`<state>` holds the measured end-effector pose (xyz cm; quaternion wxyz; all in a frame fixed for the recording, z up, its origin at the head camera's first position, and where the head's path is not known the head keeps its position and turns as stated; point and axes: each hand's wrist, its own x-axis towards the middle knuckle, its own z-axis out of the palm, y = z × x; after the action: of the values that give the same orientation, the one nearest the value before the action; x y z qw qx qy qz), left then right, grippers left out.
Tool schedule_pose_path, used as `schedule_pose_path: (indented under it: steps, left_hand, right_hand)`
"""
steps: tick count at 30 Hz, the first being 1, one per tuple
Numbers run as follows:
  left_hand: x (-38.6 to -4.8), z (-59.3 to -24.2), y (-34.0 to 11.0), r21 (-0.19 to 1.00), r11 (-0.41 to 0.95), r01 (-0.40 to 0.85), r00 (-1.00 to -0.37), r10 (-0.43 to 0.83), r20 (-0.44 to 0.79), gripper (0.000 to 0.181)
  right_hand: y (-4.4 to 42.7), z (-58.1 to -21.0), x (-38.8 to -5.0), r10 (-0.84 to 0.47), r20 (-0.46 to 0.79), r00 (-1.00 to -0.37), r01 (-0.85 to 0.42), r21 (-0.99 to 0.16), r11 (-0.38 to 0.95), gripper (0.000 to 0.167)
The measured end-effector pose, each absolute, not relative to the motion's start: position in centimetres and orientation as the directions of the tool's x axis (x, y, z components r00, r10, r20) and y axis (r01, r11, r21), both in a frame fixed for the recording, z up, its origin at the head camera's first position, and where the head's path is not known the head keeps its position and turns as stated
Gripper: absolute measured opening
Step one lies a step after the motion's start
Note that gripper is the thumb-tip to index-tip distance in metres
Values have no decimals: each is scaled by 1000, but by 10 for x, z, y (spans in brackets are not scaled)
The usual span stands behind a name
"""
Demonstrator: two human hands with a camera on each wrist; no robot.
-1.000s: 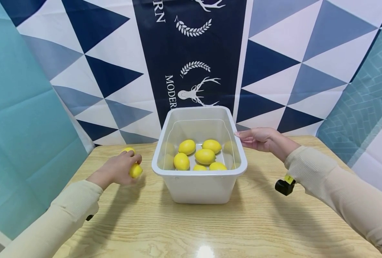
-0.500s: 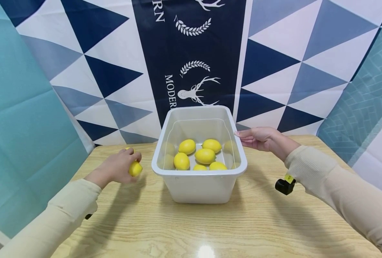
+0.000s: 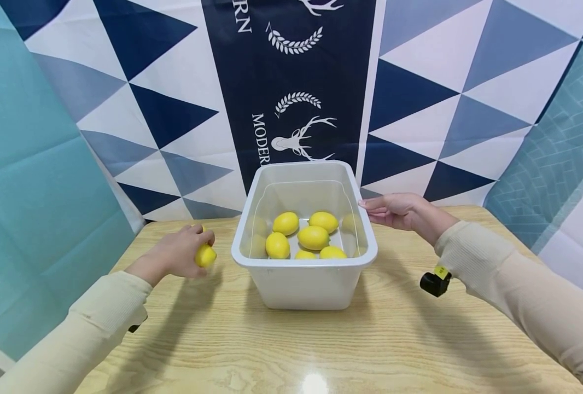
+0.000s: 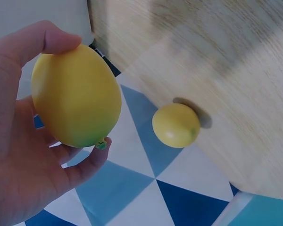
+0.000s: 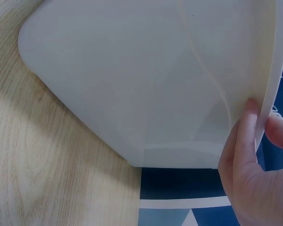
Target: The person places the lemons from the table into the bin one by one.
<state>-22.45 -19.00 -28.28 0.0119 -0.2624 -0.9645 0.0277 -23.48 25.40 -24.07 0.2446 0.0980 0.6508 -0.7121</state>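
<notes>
My left hand grips a lemon to the left of the white plastic bin, thumb on one side and fingers curled round the other. Beyond it a second lemon lies on the table; in the head view the hand hides nearly all of it. At the bin's right side my right hand pinches the rim, its fingers against the outer wall and its thumb over the edge. Several lemons lie on the bin's floor, the nearest partly hidden by the front rim.
The bin stands upright on a wooden table, near its back edge. Behind hangs a cloth with triangles and deer prints. A teal cloth closes off the left side. A small black camera sits at the right wrist.
My left hand and its lemon have shifted very slightly left. The right hand, the bin and the lemons inside look the same.
</notes>
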Motion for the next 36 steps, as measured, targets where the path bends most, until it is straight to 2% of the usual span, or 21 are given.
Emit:
schedule_pose_path:
  steps: [15,25,36]
  left_hand:
    - [-215,-273,-188,-23,869,494,-868,493,-54,42]
    - [-215,-251,-182,-44,865,500,-866,497,-55,45]
    - [-215,-230,-177,-14,881,473,-879,471,-79,45]
  right_hand:
    - [252,-248,-232,-228,-469,-853,488,-872,-33,20]
    - [254,-243,-234,-221,-470,-855,489,-871,-41,17]
    - [255,-241,-236,-235,-478,-846,500,-865,-41,15]
